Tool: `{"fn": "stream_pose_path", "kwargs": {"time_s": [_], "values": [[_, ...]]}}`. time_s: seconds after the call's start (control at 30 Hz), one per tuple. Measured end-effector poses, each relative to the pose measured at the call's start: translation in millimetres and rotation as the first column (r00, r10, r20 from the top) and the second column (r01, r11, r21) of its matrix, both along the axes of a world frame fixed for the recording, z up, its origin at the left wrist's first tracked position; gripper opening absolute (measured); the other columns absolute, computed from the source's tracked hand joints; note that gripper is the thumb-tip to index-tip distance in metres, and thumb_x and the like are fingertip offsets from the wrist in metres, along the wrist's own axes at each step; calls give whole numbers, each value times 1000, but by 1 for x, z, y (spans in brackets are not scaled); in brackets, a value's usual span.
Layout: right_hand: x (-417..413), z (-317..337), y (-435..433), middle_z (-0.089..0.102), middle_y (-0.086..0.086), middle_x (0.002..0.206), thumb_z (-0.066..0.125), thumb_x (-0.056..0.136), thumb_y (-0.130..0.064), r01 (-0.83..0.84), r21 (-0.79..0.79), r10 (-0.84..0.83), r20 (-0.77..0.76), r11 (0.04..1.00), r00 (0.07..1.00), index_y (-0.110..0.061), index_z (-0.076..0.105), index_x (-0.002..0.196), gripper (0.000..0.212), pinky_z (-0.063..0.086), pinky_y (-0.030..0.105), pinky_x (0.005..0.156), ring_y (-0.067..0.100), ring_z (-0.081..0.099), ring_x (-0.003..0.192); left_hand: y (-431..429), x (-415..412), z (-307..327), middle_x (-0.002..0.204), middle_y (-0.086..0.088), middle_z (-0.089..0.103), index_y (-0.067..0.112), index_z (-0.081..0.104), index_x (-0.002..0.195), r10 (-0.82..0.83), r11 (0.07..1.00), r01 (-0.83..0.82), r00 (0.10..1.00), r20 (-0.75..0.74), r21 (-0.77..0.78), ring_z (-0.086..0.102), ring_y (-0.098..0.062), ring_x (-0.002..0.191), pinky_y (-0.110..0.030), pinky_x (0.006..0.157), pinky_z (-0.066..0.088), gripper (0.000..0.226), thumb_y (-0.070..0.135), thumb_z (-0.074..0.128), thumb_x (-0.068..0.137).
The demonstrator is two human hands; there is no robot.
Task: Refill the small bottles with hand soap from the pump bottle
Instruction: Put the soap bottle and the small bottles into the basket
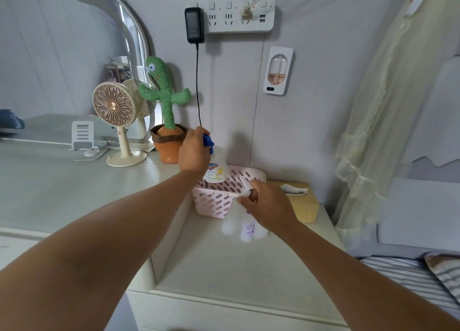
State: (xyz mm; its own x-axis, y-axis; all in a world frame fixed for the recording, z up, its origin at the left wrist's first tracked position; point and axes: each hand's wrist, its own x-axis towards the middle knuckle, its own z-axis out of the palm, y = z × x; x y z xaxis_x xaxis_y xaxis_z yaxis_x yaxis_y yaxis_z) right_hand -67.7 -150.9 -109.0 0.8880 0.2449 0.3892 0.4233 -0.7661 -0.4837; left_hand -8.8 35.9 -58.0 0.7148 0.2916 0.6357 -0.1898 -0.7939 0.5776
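Note:
My left hand grips the blue pump head of the white hand soap pump bottle, which hangs just above the pink slotted basket. My right hand is closed on the tops of several small white bottles, blurred, held in front of the basket above the lower shelf. One small bottle has a purple print. How many bottles my right hand holds is unclear.
An orange-potted cactus toy stands just left of the pump bottle, with a beige fan and phone stand further left. A yellow tissue box sits right of the basket. A black cable hangs from the wall socket strip. A bed lies at the right.

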Motion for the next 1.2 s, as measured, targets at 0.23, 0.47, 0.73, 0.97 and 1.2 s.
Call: {"fn": "stream_pose_path", "kwargs": {"time_s": [0.23, 0.47, 0.73, 0.97, 1.2], "values": [[24, 13, 6, 54, -1, 58, 58, 85, -37, 32, 56, -33, 19, 998, 999, -23, 35, 62, 35, 38, 31, 52, 16, 46, 56, 10, 45, -25, 95, -5, 63, 4, 59, 99, -11, 999, 3, 990, -140, -54, 58, -25, 90, -33, 73, 48, 26, -8, 56, 76], [40, 12, 16, 60, 3, 69, 58, 85, -35, 33, 120, -33, 0, 992, 999, -13, 52, 75, 25, 44, 32, 58, 18, 54, 64, 15, 72, -50, 86, -2, 65, 5, 63, 102, -74, 990, 22, 923, -377, -141, 55, -11, 71, -20, 60, 44, 26, -4, 65, 77], [63, 15, 17, 50, -6, 59, 61, 85, -36, 74, 182, -83, 43, 980, 996, -24, 36, 63, 35, 37, 27, 52, 13, 48, 55, 13, 87, -63, 87, 3, 60, 11, 62, 109, -156, 985, 120, 925, -348, -122, 47, 2, 59, -7, 47, 33, 29, -4, 58, 84], [101, 25, 14, 60, 2, 73, 59, 84, -41, 178, 180, -198, 96, 967, 976, -19, 45, 73, 29, 48, 38, 59, 26, 58, 70, 19, 93, -62, 92, -3, 62, 12, 65, 106, -121, 992, 98, 927, -354, -84, 52, -12, 80, -21, 68, 40, 28, -4, 60, 83], [141, 19, 27, 63, 3, 92, 58, 85, -36, 257, 15, -257, 0, 966, 967, -18, 56, 90, 18, 39, 30, 62, 26, 59, 82, 21, 98, -64, 84, 1, 60, 12, 64, 100, -152, 987, 126, 928, -339, -99, 50, -1, 63, -7, 50, 35, 25, -6, 59, 84]]}}
